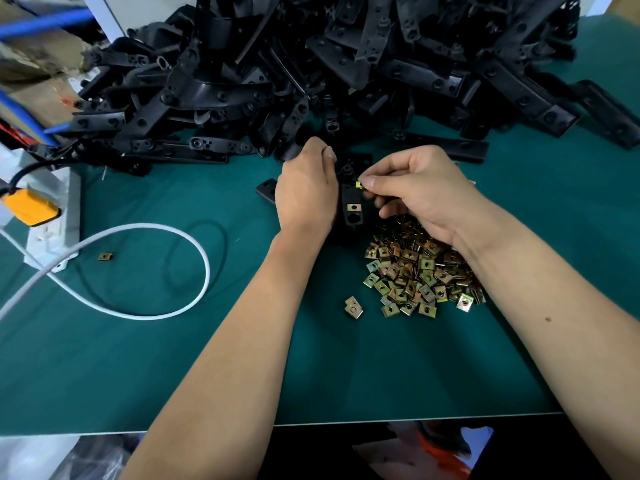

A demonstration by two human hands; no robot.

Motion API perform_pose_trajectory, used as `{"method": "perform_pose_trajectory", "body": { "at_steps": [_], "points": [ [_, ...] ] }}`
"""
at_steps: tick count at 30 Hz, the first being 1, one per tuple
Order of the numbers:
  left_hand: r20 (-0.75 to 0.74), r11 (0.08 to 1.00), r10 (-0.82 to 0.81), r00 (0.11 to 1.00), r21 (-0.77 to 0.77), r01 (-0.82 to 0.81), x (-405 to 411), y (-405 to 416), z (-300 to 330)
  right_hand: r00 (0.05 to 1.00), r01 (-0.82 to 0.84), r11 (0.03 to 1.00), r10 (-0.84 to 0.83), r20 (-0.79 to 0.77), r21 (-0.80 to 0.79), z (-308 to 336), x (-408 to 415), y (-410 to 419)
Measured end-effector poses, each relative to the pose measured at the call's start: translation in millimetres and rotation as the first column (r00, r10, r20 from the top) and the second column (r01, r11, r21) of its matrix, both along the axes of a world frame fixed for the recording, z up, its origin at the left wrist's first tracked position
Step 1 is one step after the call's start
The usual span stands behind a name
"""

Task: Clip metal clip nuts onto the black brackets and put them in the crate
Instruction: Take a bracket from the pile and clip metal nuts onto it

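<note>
Mid-frame on the green tabletop [173,341], the left hand [306,192] grips a black bracket [352,206] already wearing one clip while the right hand [415,188] pinches a clip nut [359,184], which next needs pushing onto the bracket's edge.

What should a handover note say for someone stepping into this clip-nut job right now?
Left hand grips the black bracket upright on the green mat.
Right hand pinches a clip nut at the bracket's edge.
Done: one nut already sits on this bracket.
Left: seat the pinched nut, then crate the bracket; no crate in view.
Stock: nut pile under the right wrist, bracket heap behind.
</note>
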State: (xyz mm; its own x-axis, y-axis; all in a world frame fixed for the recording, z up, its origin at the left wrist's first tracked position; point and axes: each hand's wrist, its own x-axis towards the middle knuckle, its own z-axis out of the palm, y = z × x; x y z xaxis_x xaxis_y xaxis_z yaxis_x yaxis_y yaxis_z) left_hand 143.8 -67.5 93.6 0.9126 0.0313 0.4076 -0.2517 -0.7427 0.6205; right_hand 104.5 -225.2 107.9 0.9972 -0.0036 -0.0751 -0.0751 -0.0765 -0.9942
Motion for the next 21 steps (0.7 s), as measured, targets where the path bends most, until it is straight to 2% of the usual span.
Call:
{"method": "perform_pose_trajectory", "body": {
  "at_steps": [4,8,16,21],
  "points": [
    [0.031,0.997,-0.079,0.996,-0.018,0.079,-1,0,-1,1.000,-0.017,1.000,0.017,-0.017,0.008,2,-1,0],
    [0.064,0.984,-0.176,0.982,-0.012,0.177,-3,-2,0,0.994,-0.034,0.994,0.045,-0.096,0.107,6,-3,1],
    [0.143,0.996,-0.091,0.986,0.008,0.091,-13,-10,7,0.992,-0.033,0.985,0.054,-0.118,0.172,8,-3,4],
    [0.067,1.000,0.010,0.998,-0.003,-0.010,-12,-11,6,0.998,0.007,0.992,0.002,-0.065,0.128,5,-3,6]
  ]
}}
